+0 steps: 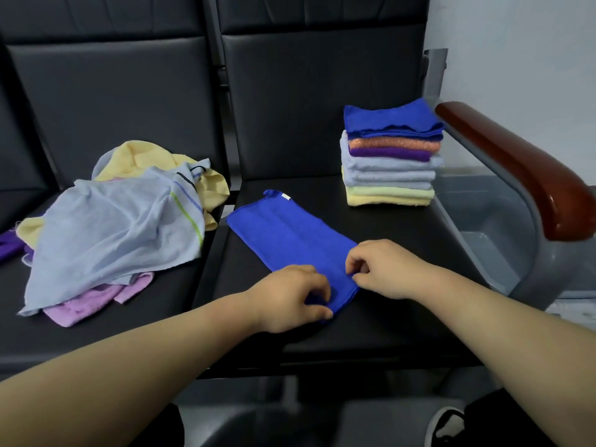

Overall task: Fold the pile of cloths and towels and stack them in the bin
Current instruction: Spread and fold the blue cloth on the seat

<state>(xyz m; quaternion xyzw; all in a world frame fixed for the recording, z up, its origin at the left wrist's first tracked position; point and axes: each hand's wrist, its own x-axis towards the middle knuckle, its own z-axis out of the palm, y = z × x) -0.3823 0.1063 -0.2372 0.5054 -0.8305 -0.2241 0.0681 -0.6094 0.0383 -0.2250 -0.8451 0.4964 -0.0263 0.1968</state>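
A blue cloth lies folded in a long strip on the black seat. The left hand and right hand each pinch its near end. Beyond the blue cloth stands a stack of folded towels; left of it sprawls an unfolded pile.

This looks like a waiting area or an office lobby rather than a home. Two black padded seats stand joined side by side with matching upright backrests, like a row of public bench seating. At the right end a grey metal frame carries a glossy reddish-brown wooden armrest. Behind it, far right, is a plain white wall. A loose pile of cloths and a folded stack lie directly on the seat cushions.
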